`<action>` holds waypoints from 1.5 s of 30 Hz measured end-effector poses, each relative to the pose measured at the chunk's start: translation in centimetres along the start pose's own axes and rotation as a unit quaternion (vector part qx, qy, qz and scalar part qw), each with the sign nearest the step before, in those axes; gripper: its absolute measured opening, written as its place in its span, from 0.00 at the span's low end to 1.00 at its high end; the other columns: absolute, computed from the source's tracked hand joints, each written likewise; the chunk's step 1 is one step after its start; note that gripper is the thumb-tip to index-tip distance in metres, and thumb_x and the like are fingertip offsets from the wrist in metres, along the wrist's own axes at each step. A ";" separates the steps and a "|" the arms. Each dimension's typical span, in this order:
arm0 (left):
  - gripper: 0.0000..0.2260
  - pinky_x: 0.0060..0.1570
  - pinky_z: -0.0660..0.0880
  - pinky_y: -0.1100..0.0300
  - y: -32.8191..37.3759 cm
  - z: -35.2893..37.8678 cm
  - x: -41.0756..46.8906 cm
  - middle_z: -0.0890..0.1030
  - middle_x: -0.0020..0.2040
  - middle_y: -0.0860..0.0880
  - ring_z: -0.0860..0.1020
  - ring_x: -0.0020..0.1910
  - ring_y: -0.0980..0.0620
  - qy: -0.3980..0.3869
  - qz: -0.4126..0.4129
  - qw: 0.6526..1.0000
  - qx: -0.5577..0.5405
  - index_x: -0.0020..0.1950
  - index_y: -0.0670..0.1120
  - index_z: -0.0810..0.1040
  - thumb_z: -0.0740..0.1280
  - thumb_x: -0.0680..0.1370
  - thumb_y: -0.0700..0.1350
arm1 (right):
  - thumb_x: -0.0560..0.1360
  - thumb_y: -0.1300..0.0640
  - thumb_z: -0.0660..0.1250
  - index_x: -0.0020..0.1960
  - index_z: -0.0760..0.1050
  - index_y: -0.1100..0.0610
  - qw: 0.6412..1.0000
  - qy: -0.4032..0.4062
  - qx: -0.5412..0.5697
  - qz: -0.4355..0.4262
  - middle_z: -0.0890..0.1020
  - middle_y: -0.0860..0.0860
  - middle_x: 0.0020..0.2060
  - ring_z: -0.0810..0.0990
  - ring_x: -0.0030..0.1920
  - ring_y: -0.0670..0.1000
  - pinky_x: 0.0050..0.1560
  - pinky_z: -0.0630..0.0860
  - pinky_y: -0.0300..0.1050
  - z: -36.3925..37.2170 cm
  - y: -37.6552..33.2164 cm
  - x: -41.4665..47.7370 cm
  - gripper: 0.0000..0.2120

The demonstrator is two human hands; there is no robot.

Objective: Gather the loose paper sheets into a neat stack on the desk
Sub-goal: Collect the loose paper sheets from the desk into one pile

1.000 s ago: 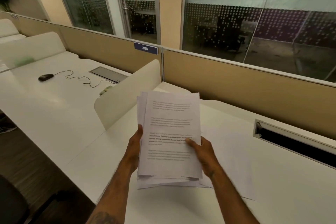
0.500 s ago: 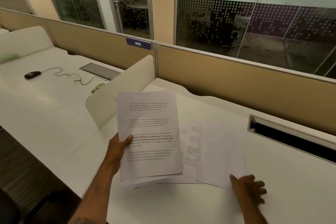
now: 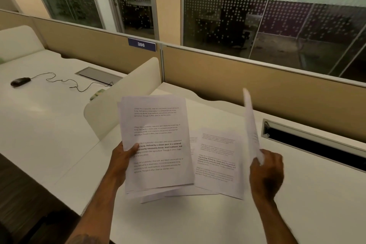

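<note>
We note a fanned bundle of thin white printed paper sheets [image 3: 158,144] gripped at its left edge by the left hand [image 3: 122,159], thumb on top. The right hand [image 3: 266,172] pinches one curling sheet [image 3: 251,125] upright (edge-on, blurred). More printed sheets [image 3: 217,162] lie flat on the smooth white worktop [image 3: 297,204].

Lifted sheet [image 3: 252,125] motion-blurred, text unreadable

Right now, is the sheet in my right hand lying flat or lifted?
Lifted: the sheet stands nearly edge-on above the desk, pinched in the right hand.
</note>
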State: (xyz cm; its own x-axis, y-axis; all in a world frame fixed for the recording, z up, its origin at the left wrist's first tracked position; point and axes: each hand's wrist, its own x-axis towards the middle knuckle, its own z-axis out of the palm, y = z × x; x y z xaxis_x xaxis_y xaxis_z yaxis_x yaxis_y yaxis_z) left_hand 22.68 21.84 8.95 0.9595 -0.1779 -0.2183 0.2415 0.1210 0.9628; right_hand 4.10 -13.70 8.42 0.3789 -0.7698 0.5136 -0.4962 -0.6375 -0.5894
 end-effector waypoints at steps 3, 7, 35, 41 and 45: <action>0.12 0.46 0.84 0.43 0.0 0.6 0.1 0.87 0.55 0.41 0.86 0.50 0.36 -0.009 0.000 1.000 0.000 0.61 0.48 0.80 0.71 0.78 0.43 | 0.65 0.70 0.73 0.50 0.82 0.62 0.987 -0.051 -0.086 -0.126 0.80 0.61 0.43 0.80 0.40 0.63 0.33 0.83 0.53 0.6 -1.4 -2.8 0.14; 0.11 0.43 0.85 0.46 -0.2 1.2 0.0 0.87 0.54 0.42 0.87 0.49 0.38 -0.009 -0.005 1.000 -0.007 0.60 0.49 0.80 0.71 0.78 0.42 | 0.59 0.75 0.78 0.43 0.83 0.64 0.954 -0.195 -0.178 -0.142 0.79 0.61 0.36 0.79 0.32 0.63 0.23 0.79 0.52 2.3 -0.8 -7.7 0.15; 0.13 0.50 0.82 0.35 -1.6 0.0 2.5 0.87 0.55 0.40 0.86 0.50 0.35 -0.016 -0.032 0.999 0.018 0.63 0.48 0.78 0.71 0.79 0.44 | 0.69 0.58 0.79 0.43 0.80 0.64 0.863 -0.321 0.104 0.376 0.85 0.66 0.49 0.83 0.45 0.63 0.51 0.81 0.57 7.3 5.7 1.2 0.12; 0.13 0.50 0.82 0.35 -1.7 -0.8 3.5 0.87 0.55 0.40 0.86 0.50 0.35 -0.012 -0.037 0.999 0.017 0.63 0.47 0.78 0.71 0.78 0.43 | 0.70 0.52 0.78 0.65 0.70 0.68 0.883 -0.333 -0.113 0.310 0.70 0.67 0.63 0.72 0.62 0.68 0.57 0.77 0.61 9.7 1.2 -1.3 0.32; 0.13 0.50 0.83 0.36 -1.7 -1.6 4.2 0.87 0.55 0.41 0.86 0.50 0.36 -0.010 -0.037 0.999 0.016 0.63 0.47 0.79 0.71 0.78 0.43 | 0.67 0.58 0.80 0.67 0.66 0.67 0.858 -0.337 -0.052 0.385 0.74 0.67 0.64 0.75 0.62 0.69 0.62 0.76 0.64 10.7 1.5 -0.5 0.35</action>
State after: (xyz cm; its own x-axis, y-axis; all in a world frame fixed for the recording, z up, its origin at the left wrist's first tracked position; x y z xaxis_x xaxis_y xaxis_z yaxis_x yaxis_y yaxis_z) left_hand 26.48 22.48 6.12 0.9358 -0.2055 -0.2865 0.3070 0.0755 0.9487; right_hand 11.56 -14.60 0.59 0.2562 -0.8266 -0.5011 -0.8559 0.0470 -0.5150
